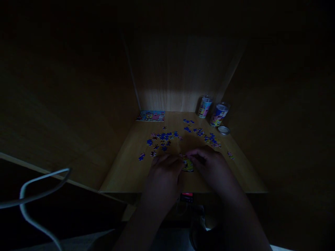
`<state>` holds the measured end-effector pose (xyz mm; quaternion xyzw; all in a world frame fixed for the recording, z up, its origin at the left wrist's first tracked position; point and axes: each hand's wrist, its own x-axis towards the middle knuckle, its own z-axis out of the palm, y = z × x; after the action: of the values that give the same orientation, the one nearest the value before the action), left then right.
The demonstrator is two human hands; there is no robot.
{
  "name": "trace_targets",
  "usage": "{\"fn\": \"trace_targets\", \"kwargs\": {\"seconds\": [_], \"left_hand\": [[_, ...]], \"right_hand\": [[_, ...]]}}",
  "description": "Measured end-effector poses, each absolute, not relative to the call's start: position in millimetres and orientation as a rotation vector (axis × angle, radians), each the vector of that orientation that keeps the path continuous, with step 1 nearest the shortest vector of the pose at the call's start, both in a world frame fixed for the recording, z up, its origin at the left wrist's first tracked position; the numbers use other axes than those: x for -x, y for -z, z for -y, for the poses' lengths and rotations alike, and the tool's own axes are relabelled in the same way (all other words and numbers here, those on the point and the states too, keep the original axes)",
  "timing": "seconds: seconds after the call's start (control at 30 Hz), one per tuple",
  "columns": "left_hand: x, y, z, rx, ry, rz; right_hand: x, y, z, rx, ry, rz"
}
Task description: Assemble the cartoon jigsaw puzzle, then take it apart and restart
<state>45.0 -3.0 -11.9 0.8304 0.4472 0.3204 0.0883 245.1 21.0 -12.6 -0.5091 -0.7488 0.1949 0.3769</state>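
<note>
The scene is very dark. My left hand [166,167] and my right hand [209,162] rest close together on a small wooden desk [125,174], fingers curled inward. Between their fingertips lies a small joined patch of yellow puzzle pieces [187,164], which both hands touch. Several loose blue puzzle pieces [167,137] are scattered on the desk just beyond the hands, with more loose pieces [209,137] to the right.
A printed cartoon picture card [151,115] lies flat at the back left corner. Two cartoon-printed cans [204,107] [219,115] stand at the back right, a round lid [223,130] beside them. Wooden walls enclose the desk. A pale cable [39,184] loops at the left.
</note>
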Motion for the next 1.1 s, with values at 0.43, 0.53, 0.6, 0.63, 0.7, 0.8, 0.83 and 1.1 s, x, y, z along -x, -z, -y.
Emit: {"fn": "trace_targets", "kwargs": {"seconds": [0.43,0.53,0.6,0.63,0.7,0.8,0.83,1.1], "left_hand": [[-45.2,14.0,2.7,-2.511,-1.001,-1.293],[-44.9,13.9,2.7,-2.507,-0.995,-1.301],[-45.2,13.4,2.5,-2.505,-0.977,-1.294],[-45.4,13.1,2.3,-2.506,-0.966,-1.288],[-46.1,12.3,1.8,-2.506,-0.949,-1.282],[-46.7,11.6,1.3,-2.516,-0.958,-1.287],[-46.7,11.6,1.3,-2.518,-0.957,-1.290],[-45.4,13.7,2.9,-2.517,-0.963,-1.289]], "right_hand": [[-244.8,17.3,-24.3,1.286,-0.487,1.966],[-244.5,15.4,-22.6,1.279,-0.506,1.941],[-244.2,14.6,-22.3,1.287,-0.529,1.939],[-244.1,14.5,-22.4,1.294,-0.536,1.940],[-243.6,14.3,-22.8,1.306,-0.533,1.941],[-243.0,13.9,-23.1,1.300,-0.520,1.949],[-243.0,13.8,-22.9,1.297,-0.517,1.951],[-243.7,14.7,-22.9,1.306,-0.523,1.952]]}}
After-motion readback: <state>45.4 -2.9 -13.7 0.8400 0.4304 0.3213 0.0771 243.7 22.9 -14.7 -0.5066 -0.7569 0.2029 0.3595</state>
